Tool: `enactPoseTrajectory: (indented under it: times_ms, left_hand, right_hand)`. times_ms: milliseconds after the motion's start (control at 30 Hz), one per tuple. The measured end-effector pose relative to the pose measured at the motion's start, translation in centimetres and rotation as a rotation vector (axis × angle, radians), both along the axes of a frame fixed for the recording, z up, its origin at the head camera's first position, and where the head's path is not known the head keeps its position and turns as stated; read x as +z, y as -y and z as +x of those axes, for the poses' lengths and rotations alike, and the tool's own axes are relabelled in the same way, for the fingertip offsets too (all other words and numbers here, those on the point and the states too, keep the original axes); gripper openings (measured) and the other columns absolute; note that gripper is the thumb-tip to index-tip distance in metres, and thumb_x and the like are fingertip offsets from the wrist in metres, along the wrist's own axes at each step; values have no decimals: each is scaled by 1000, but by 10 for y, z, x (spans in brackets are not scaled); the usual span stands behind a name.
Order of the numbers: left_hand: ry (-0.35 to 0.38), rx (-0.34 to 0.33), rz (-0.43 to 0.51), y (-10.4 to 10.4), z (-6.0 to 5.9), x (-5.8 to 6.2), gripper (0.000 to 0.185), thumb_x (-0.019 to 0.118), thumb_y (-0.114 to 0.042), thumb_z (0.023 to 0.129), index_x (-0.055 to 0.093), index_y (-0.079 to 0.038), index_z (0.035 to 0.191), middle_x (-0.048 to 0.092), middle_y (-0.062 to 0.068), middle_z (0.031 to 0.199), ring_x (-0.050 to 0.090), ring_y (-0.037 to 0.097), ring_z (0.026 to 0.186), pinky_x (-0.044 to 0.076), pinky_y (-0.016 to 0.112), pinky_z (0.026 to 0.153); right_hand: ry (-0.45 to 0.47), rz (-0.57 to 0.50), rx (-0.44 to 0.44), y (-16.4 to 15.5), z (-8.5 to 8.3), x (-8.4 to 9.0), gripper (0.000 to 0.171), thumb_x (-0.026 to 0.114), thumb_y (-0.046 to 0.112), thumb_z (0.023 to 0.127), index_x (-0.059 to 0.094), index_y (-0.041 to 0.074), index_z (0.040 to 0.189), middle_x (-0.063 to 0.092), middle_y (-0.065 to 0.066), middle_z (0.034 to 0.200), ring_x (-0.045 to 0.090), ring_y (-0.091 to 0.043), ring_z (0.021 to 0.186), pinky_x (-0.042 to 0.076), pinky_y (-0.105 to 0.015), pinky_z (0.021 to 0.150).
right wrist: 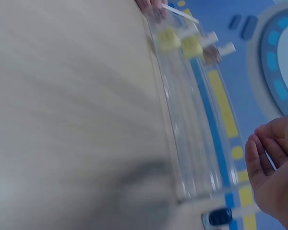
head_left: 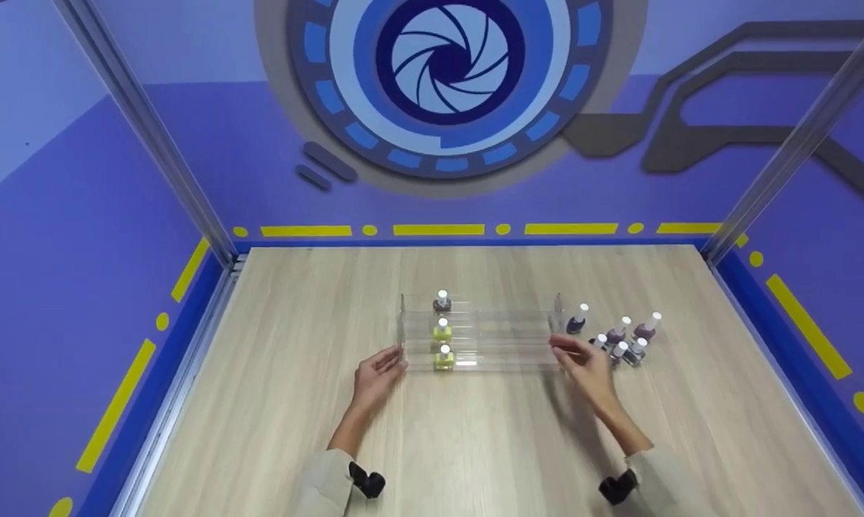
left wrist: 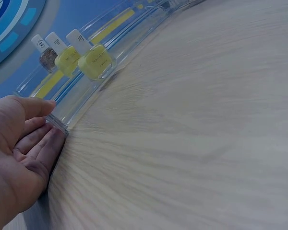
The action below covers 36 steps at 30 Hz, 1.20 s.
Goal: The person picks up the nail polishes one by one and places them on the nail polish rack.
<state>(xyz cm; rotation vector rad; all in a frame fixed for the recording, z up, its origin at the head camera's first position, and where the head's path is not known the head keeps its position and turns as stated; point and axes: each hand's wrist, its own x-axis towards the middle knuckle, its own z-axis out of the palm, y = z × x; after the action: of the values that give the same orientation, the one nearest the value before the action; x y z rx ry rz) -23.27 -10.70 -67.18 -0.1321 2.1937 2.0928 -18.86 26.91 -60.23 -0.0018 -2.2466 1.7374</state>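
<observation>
A clear stepped acrylic rack (head_left: 489,334) stands mid-table. At its left part three small bottles sit one per step: a dark glitter one (head_left: 442,302) at the back and two yellow ones (head_left: 442,330) (head_left: 444,357) in front. My left hand (head_left: 385,366) lies flat with straight fingers touching the rack's left end; in the left wrist view the fingertips (left wrist: 50,136) press its corner (left wrist: 60,125). My right hand (head_left: 572,355) is open beside the rack's right end. The right wrist view shows a small gap between this hand (right wrist: 271,167) and the rack (right wrist: 192,124).
Several white-capped bottles (head_left: 622,337) of dark and mauve polish stand in a cluster right of the rack, just behind my right hand. The wooden table (head_left: 475,445) is bounded by blue walls and metal posts (head_left: 209,208).
</observation>
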Motion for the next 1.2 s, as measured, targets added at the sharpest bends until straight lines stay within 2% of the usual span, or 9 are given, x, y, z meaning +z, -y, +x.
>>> enactPoseTrajectory:
  times_ms: [133,167,267,367,433,600,833,1033,1200]
  left_hand:
    - [-9,0,2,3,1,0,44,69,-9,97,59,8,137,60,27,140,59,39,133,59,23,99]
    - [-10,-4,4,3,4,5,44,68,-8,97,58,9,136,60,28,140,59,40,133,60,23,98]
    - [-12,-10,5,4,11,22,44,67,-5,97,57,12,136,60,30,139,60,41,132,60,24,97]
    - [-15,-25,-3,3,13,34,43,66,-2,97,56,15,135,59,33,139,59,43,131,60,26,98]
    - [-2,-31,3,2,10,26,44,65,-3,98,55,13,137,57,32,141,57,43,134,59,26,100]
    - [4,-42,22,1,3,7,47,64,-7,100,52,10,142,54,29,146,54,41,138,57,26,103]
    - [-4,-22,-10,1,2,1,46,66,-9,99,55,8,140,57,28,144,57,40,135,58,27,103]
    - [-9,-27,-32,1,-1,1,45,63,-4,99,53,13,139,56,32,143,55,45,135,58,31,103]
    - [-2,-25,-22,1,0,0,46,65,-9,99,54,9,140,56,29,144,56,41,136,58,29,103]
  right_hand:
    - [-33,-25,-67,-28,8,6,22,69,-12,89,71,-13,111,73,-30,107,71,2,88,59,-10,82]
    - [-17,-31,-87,-35,10,7,22,69,-11,90,70,-13,112,74,-27,107,71,2,88,59,-10,81]
    - [38,-45,-145,-54,16,10,25,68,-9,92,69,-13,116,79,-7,103,71,4,86,60,-11,79]
    - [79,-41,-210,-72,18,10,26,68,-5,93,68,-12,119,78,12,98,70,6,85,59,-9,79]
    - [79,-31,-256,-82,19,9,26,69,-4,94,68,-12,119,75,21,94,69,8,85,57,-6,79]
    - [114,1,-353,-101,22,5,26,67,-1,96,69,-9,120,70,30,89,66,13,84,54,-3,75]
    - [69,57,-428,-115,21,-3,25,69,-1,94,71,-6,118,68,29,90,64,16,84,52,1,78]
    - [36,58,-445,-119,16,-12,26,71,-4,91,71,-9,116,70,24,90,64,16,81,52,1,77]
    - [36,60,-463,-118,9,-19,28,72,-5,89,70,-9,117,68,24,89,63,17,80,52,1,76]
